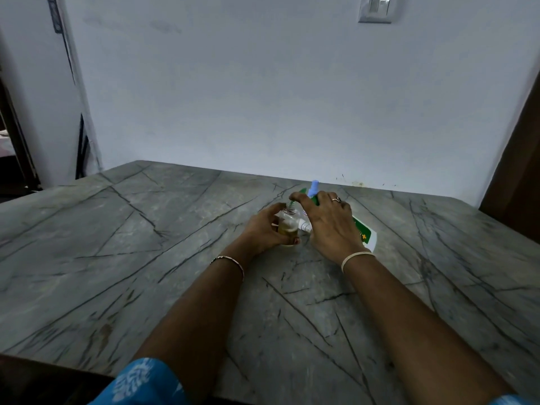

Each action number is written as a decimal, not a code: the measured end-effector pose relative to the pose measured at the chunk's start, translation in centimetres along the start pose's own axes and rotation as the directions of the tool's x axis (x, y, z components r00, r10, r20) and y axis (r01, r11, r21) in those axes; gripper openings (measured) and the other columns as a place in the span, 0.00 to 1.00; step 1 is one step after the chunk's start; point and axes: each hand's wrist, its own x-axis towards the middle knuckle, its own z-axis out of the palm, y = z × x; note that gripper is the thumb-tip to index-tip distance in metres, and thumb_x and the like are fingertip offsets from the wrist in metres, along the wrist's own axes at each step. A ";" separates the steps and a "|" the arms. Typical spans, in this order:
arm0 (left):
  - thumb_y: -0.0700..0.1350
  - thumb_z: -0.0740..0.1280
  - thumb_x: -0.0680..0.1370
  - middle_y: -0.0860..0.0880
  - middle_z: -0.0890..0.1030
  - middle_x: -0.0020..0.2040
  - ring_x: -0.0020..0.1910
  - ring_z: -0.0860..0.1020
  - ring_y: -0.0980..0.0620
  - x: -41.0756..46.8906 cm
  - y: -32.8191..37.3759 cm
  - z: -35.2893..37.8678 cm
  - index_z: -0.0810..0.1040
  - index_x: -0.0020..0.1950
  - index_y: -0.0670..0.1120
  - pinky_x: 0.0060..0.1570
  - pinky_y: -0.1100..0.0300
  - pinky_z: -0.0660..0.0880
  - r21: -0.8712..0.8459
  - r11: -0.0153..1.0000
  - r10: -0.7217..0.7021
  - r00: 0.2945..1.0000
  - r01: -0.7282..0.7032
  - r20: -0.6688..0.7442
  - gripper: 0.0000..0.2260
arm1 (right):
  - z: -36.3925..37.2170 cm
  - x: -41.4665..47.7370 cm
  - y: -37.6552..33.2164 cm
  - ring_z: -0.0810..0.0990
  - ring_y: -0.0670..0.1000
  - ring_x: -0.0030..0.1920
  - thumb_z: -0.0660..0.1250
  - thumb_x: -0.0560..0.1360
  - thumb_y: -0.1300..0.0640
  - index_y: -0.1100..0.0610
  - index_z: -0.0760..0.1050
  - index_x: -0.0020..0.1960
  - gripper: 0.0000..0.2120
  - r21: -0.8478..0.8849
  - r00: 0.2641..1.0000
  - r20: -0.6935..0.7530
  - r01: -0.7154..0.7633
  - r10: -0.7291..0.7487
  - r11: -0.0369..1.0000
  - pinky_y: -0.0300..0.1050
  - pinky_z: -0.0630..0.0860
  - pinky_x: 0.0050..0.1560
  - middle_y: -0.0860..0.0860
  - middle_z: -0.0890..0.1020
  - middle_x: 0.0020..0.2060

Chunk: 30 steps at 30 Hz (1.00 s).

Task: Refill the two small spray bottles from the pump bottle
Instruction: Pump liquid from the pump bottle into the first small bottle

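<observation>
— The left hand (263, 229) grips the small spray bottle (287, 225) upright on the worktop (146, 229); the right hand (327, 220) clasps the tilted pump bottle (366, 233) beside it.
— Aim into its open neck (289, 211); pump gently.

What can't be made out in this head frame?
Head view throughout.
- green-and-white pump bottle: mostly behind the right hand; label unreadable, pose unclear.
- right hand's grip: fingertips at the neck too small to judge.
- small clear bottle of amber liquid: sides wrapped by the left hand.
- second spray bottle: not identifiable; the small white piece between the hands is too small to name.
</observation>
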 end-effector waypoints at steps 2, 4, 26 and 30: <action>0.43 0.80 0.65 0.44 0.77 0.63 0.56 0.79 0.48 0.0 0.0 0.0 0.62 0.75 0.47 0.57 0.58 0.75 0.006 1.000 -0.002 1.000 0.002 -0.003 0.43 | 0.1 0.0 0.3 0.70 0.58 0.63 0.67 0.73 0.61 0.43 0.55 0.75 0.37 0.000 1.000 -0.004 0.001 -0.001 1.000 0.55 0.67 0.62 0.57 0.72 0.62; 0.43 0.79 0.65 0.44 0.76 0.63 0.56 0.79 0.48 0.1 0.0 0.0 0.61 0.75 0.47 0.58 0.57 0.75 0.016 1.000 -0.010 1.000 0.010 -0.007 0.43 | 0.1 -0.1 0.6 0.69 0.58 0.63 0.67 0.74 0.60 0.40 0.52 0.75 0.38 0.003 1.000 0.007 0.013 -0.013 1.000 0.55 0.67 0.62 0.57 0.72 0.62; 0.45 0.79 0.65 0.44 0.74 0.67 0.58 0.78 0.48 0.2 0.0 -0.1 0.60 0.76 0.48 0.58 0.58 0.75 0.046 0.999 -0.020 1.000 0.020 0.005 0.44 | 0.3 0.0 0.7 0.71 0.58 0.62 0.70 0.72 0.59 0.40 0.52 0.75 0.40 0.016 1.000 0.018 0.008 -0.008 1.000 0.56 0.69 0.62 0.57 0.72 0.61; 0.45 0.79 0.65 0.44 0.74 0.67 0.58 0.78 0.48 0.1 0.1 0.0 0.59 0.76 0.48 0.55 0.61 0.74 0.048 0.999 -0.021 1.000 0.021 0.005 0.44 | 0.3 -0.1 0.8 0.71 0.58 0.63 0.71 0.71 0.59 0.40 0.50 0.75 0.42 0.004 1.000 0.022 0.015 -0.015 1.000 0.56 0.69 0.62 0.57 0.72 0.62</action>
